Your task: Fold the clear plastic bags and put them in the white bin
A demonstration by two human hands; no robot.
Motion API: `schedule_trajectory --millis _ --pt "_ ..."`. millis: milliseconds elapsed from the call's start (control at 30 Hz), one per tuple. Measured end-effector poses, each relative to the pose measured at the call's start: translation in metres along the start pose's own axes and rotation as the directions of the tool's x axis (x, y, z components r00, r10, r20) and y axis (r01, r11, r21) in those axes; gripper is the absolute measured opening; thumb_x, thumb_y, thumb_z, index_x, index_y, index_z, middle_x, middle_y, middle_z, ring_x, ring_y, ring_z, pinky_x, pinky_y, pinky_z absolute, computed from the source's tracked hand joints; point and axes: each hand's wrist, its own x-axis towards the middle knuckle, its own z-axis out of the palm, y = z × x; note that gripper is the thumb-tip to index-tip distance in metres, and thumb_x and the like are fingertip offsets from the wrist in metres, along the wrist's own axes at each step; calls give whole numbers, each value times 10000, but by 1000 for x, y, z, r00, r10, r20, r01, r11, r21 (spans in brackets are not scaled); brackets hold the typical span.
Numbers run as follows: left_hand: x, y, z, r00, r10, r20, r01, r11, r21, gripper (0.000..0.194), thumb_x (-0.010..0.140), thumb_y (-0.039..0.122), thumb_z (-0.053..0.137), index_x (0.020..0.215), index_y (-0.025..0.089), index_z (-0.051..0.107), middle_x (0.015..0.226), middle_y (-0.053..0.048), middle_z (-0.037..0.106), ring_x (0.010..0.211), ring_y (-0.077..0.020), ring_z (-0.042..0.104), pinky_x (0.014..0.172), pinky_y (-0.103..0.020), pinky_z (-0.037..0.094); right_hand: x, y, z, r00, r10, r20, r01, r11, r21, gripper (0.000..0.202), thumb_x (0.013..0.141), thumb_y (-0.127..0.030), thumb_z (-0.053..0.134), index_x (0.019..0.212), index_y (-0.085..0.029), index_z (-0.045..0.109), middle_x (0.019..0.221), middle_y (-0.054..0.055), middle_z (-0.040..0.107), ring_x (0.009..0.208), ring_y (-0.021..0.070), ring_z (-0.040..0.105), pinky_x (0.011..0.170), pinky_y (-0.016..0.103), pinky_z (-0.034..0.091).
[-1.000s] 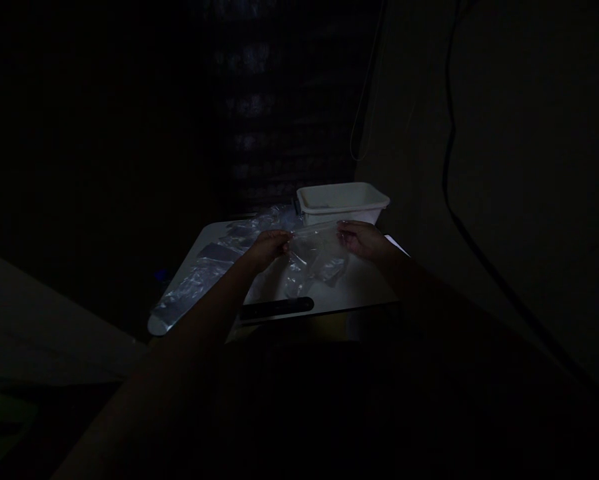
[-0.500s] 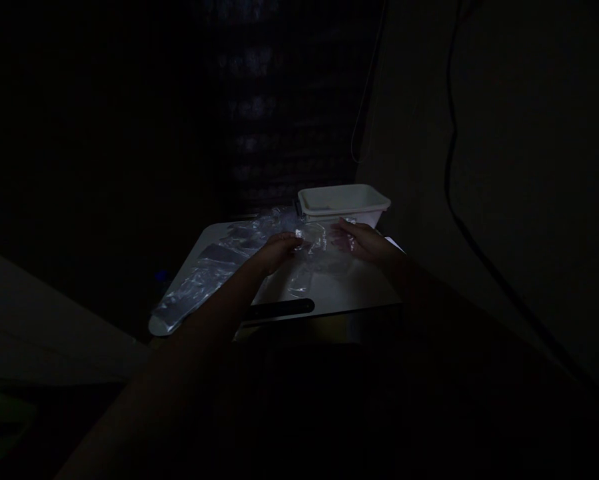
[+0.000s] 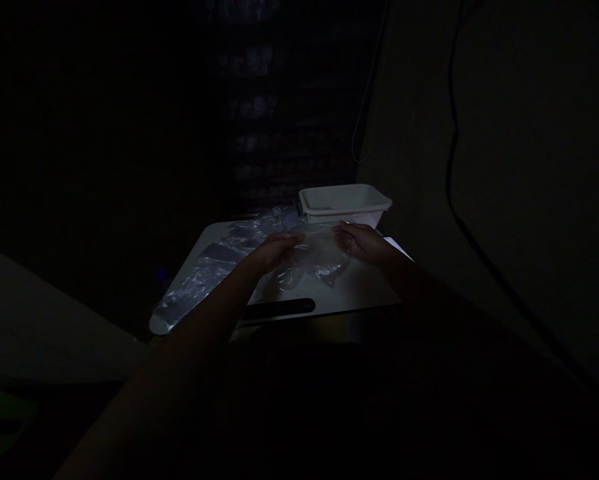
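**Clear, thin plastic bag [image 3: 322, 252] held between two hands above a white, round-cornered table [image 3: 372, 290]**

In the head view, the scene is very dim. The bare left hand [image 3: 278, 250] pinches the bag's upper left edge between thumb and fingers. The bare right hand [image 3: 360, 241] grasps its upper right side, with the fingertips partly seen through the film. The bag spans the gap between the hands, its crumpled lower part hanging toward the tabletop; whether it touches the surface, I cannot tell.

A spread of loose, shiny, clear plastic packaging [image 3: 194, 290] covers the left side of the table, partly behind the left forearm. At the back stands a white, rectangular, open-topped plastic tub [image 3: 369, 218], just beyond the bag. A long, black, round-ended strip [image 3: 286, 307] lies along the near edge. Beside the right wrist, a flat, pale object [image 3: 398, 247] is partly hidden. A black cable [image 3: 452, 147] runs down the dark wall [image 3: 529, 167] at right.
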Motion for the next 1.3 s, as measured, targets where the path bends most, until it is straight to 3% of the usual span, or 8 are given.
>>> schedule_trajectory --millis 133,300,567,733,833,967,1133,1300 --pt "0 0 5 1000 7 30 -7 1000 -13 148 531 174 645 641 111 569 626 -5 572 584 -93 529 551 -203 377 -6 -2 5 998 4 60 -5 1000 8 191 698 -340 509 670 -159 563 549 -5 571 500 68 524 484 189 421" --pt "4 1 2 995 102 7 -100 988 -121 89 577 149 608 592 112 529 583 10 546 556 -71 514 570 -201 382 -11 0 5 971 48 233 -35 998 -58 78 575 -150 624 630 -137 569 615 -2 584 606 85 550 599 211 442" --pt "2 4 -11 996 56 -70 -60 996 -64 118 578 146 609 534 128 501 427 59 437 367 -25 397 373 -144 300 -9 -4 -7 998 -18 54 22 997 -69 93 587 -194 615 574 -154 532 455 -66 440 399 26 411 392 158 359" --pt "-2 6 -7 996 -81 47 85 990 -109 116 636 234 581 675 129 549 595 -5 553 508 -80 515 459 -180 401 -14 -7 -4 1000 23 11 -21 989 -149 82 585 -206 615 584 -169 543 438 -65 423 395 29 399 366 148 333" --pt "-5 8 0 979 -133 152 160 971 -179 167 675 257 543 789 135 558 720 -50 591 590 -112 548 529 -220 436 -13 -7 -4 998 42 36 -34 980 -196 85 598 -225 605 669 -184 582 412 -72 399 371 30 367 348 146 317" --pt "-8 12 5 972 -129 196 174 957 -234 188 683 230 525 855 163 560 737 -48 601 583 -119 553 513 -224 427 -14 -10 -6 988 106 115 -76 969 -234 197 624 -236 576 817 -209 601 385 -85 369 343 28 332 345 143 311" --pt "-11 14 7 980 -121 157 159 952 -260 186 683 213 498 830 145 589 656 -34 581 560 -114 538 521 -228 421 -20 -13 0 972 188 142 -145 953 -267 193 620 -192 583 807 -227 613 486 -45 493 421 42 426 385 145 365" --pt "-10 12 6 986 -102 128 124 977 -175 131 610 112 544 723 137 604 585 -6 543 520 -78 503 504 -192 407 -20 -13 -1 984 136 118 -107 969 -224 162 617 -180 582 766 -223 626 595 -16 545 480 56 456 397 151 399"
